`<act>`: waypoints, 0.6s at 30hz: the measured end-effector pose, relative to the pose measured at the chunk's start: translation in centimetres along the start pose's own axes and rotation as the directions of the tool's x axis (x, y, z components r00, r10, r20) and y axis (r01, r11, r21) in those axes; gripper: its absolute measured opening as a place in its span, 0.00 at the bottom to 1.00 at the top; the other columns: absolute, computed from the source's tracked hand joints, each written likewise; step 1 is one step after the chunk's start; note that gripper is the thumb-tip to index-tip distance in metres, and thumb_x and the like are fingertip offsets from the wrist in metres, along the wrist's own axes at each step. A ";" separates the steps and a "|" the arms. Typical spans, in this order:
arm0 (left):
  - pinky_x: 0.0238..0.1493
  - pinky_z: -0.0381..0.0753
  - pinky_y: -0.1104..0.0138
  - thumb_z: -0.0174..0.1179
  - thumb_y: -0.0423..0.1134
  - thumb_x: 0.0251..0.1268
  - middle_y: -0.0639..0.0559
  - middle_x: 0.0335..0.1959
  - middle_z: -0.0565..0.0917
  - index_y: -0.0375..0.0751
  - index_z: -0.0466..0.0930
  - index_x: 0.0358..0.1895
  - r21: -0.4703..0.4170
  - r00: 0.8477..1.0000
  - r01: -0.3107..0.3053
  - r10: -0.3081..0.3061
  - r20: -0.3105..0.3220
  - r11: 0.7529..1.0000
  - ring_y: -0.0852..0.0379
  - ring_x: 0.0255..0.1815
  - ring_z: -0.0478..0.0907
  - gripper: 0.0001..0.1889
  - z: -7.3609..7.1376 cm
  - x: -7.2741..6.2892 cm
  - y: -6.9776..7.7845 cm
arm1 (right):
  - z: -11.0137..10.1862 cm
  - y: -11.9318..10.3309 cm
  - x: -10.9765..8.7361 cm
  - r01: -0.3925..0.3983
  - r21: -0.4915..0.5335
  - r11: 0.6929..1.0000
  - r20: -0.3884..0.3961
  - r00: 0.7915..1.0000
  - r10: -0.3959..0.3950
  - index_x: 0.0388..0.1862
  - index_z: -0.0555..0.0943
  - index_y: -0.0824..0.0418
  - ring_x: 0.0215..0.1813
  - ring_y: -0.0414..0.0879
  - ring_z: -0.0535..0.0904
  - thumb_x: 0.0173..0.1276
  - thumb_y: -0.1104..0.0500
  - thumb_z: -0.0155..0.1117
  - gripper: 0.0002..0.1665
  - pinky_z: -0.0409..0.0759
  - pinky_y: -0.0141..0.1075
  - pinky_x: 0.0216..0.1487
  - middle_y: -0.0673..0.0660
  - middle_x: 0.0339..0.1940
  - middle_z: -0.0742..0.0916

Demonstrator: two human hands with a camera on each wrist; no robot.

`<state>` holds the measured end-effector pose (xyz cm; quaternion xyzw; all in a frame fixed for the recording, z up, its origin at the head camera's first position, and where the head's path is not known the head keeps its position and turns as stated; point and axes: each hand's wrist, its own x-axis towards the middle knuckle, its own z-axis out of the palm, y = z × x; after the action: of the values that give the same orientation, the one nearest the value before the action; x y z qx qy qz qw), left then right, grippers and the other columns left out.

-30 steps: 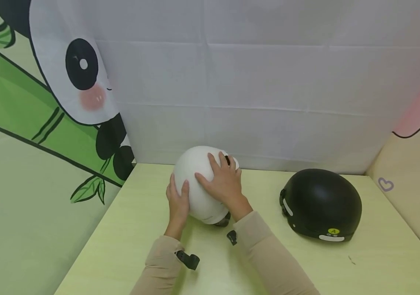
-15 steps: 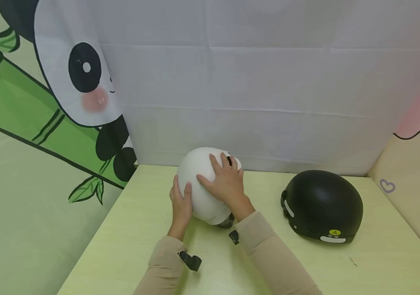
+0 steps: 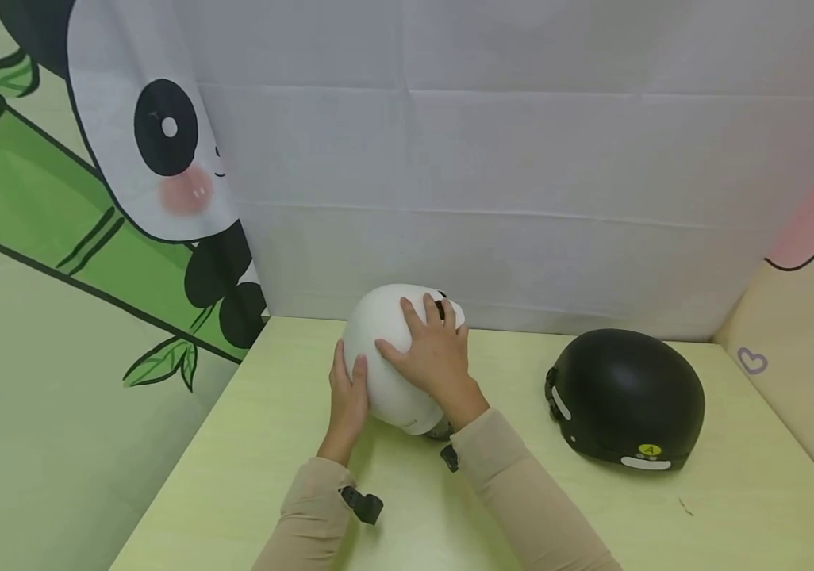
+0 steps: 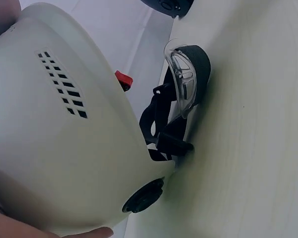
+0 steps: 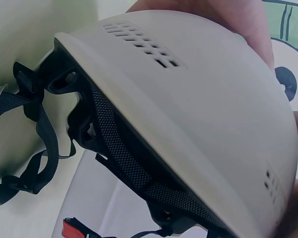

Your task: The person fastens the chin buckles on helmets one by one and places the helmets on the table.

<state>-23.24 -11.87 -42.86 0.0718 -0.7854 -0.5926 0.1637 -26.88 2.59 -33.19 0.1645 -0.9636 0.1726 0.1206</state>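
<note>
Likely steadying white helmet (image 3: 377,327), tilted, left of black helmet (image 3: 628,392), on or just above worktop (image 3: 264,444) — can't tell if touching. Gripping its side with left grip (image 3: 348,400), its top with right grip (image 3: 437,353) — next, probably need firm two-sided hold, minding loose straps (image 5: 49,139).

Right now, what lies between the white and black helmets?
In the head view, the right hand lies on the side of the white helmet facing the black helmet; past that hand, the stretch of tabletop is bare.

A black helmet (image 3: 628,396), dome up, sits on the pale yellow table (image 3: 278,381).
</note>
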 end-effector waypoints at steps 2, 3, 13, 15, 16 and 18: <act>0.58 0.63 0.35 0.37 0.58 0.78 0.34 0.74 0.47 0.45 0.40 0.79 0.008 1.000 -0.025 0.025 0.000 1.000 0.28 0.68 0.57 0.36 -0.2 0.0 0.1 | 0.0 -0.1 -0.1 -0.001 -0.003 1.000 -0.001 1.000 0.001 0.77 0.62 0.47 0.74 0.63 0.51 0.65 0.27 0.52 0.47 0.59 0.63 0.62 0.61 0.75 0.63; 0.59 0.63 0.35 0.37 0.57 0.78 0.35 0.75 0.47 0.44 0.41 0.79 0.014 0.999 -0.042 0.042 0.000 0.999 0.28 0.69 0.56 0.35 -0.3 0.0 0.2 | 0.0 -0.1 -0.1 -0.002 -0.003 1.000 -0.001 1.000 0.002 0.77 0.61 0.47 0.74 0.63 0.51 0.65 0.27 0.52 0.47 0.59 0.63 0.62 0.61 0.75 0.63; 0.61 0.55 0.33 0.37 0.55 0.79 0.39 0.78 0.42 0.47 0.44 0.79 0.094 0.988 -0.149 0.146 0.045 0.984 0.31 0.74 0.45 0.32 -1.0 0.6 1.2 | -0.1 -0.2 -0.9 -0.022 0.017 1.000 0.000 1.000 0.022 0.78 0.60 0.45 0.76 0.60 0.49 0.70 0.28 0.45 0.42 0.59 0.63 0.60 0.57 0.77 0.61; 0.60 0.55 0.33 0.37 0.55 0.79 0.40 0.78 0.42 0.48 0.45 0.79 0.118 0.984 -0.176 0.170 0.057 0.977 0.32 0.74 0.45 0.32 -1.1 0.9 1.6 | 0.0 -0.2 -1.0 -0.017 0.027 0.999 -0.013 1.000 0.017 0.77 0.61 0.44 0.76 0.59 0.49 0.73 0.31 0.42 0.38 0.58 0.63 0.61 0.55 0.77 0.61; 0.61 0.55 0.33 0.38 0.55 0.79 0.40 0.78 0.43 0.47 0.45 0.79 0.130 0.980 -0.194 0.188 0.060 0.972 0.32 0.74 0.45 0.32 -1.1 1.1 1.8 | 0.1 -0.2 -1.1 -0.012 0.033 0.999 -0.020 1.000 0.013 0.77 0.61 0.44 0.76 0.58 0.49 0.75 0.33 0.41 0.37 0.58 0.62 0.61 0.54 0.77 0.61; 0.61 0.55 0.33 0.39 0.54 0.78 0.40 0.78 0.45 0.46 0.47 0.79 0.155 0.974 -0.226 0.218 0.065 0.962 0.33 0.74 0.46 0.32 -1.2 1.4 2.2 | 0.2 -0.2 -1.3 0.005 0.048 0.999 -0.044 0.999 -0.003 0.77 0.61 0.46 0.76 0.57 0.49 0.77 0.37 0.39 0.34 0.58 0.62 0.62 0.54 0.77 0.61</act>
<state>-23.96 -12.75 -40.19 -0.0179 -0.8375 -0.5065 0.2041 -25.66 2.71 -33.75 0.1654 -0.9560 0.1991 0.1382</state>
